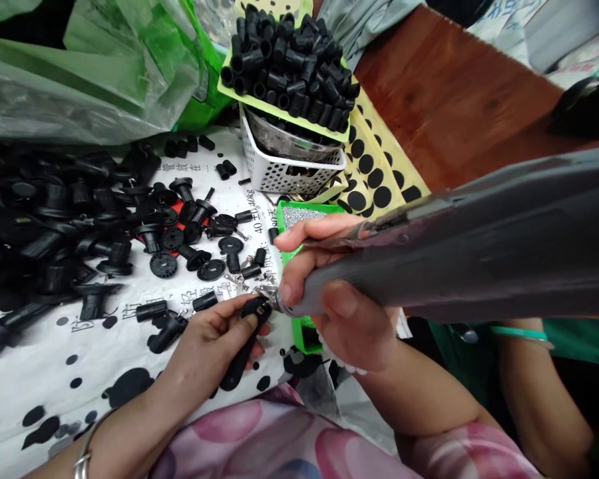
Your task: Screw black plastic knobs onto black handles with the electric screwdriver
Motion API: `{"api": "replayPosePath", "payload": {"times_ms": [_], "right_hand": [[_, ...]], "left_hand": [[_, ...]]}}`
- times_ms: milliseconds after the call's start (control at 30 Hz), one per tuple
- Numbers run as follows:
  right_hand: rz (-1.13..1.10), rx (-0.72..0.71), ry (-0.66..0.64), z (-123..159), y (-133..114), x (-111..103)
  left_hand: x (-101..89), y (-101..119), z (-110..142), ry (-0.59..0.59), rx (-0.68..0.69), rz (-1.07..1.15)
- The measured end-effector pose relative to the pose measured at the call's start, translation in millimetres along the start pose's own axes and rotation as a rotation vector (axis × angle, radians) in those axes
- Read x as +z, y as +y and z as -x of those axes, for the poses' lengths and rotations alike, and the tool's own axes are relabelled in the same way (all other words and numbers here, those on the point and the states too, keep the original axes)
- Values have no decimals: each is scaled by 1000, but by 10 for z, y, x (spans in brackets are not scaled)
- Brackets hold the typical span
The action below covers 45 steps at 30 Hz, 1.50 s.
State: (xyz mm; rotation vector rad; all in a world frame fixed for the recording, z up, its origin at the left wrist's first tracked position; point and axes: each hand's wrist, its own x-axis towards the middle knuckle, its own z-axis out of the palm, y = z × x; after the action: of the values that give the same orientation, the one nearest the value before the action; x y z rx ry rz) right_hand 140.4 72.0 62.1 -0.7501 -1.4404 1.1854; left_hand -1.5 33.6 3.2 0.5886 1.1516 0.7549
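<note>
My left hand grips a long black plastic part, its lower end pointing down toward my lap. My right hand is wrapped around a thick grey handheld rotary tool. The tool's metal tip touches the upper end of the black part. Many loose black plastic fittings lie heaped to the left, with several small ones scattered close to my left hand.
A white basket holds a steel bowl under a green tray of black tubes. A green box of metal shavings sits behind my right hand. Plastic bags, black-dot sticker sheets, and a wooden tabletop lie beyond. Another person's arm is at right.
</note>
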Motion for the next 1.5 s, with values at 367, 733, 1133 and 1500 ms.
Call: {"api": "replayPosePath", "payload": {"times_ms": [367,733,1133,1500], "right_hand": [[39,-260,20,1,240,81],[9,-349,304,-251,139,-318],[203,-227,430,-311,453,-564],[181,-208,455,-352,555,-599]], "left_hand": [[-19,-99,4,18,69,69],[-13,-73,-14,47,27,42],[-4,-94,-21,75,11,7],[-9,-93,-13,41,17,-21]]}}
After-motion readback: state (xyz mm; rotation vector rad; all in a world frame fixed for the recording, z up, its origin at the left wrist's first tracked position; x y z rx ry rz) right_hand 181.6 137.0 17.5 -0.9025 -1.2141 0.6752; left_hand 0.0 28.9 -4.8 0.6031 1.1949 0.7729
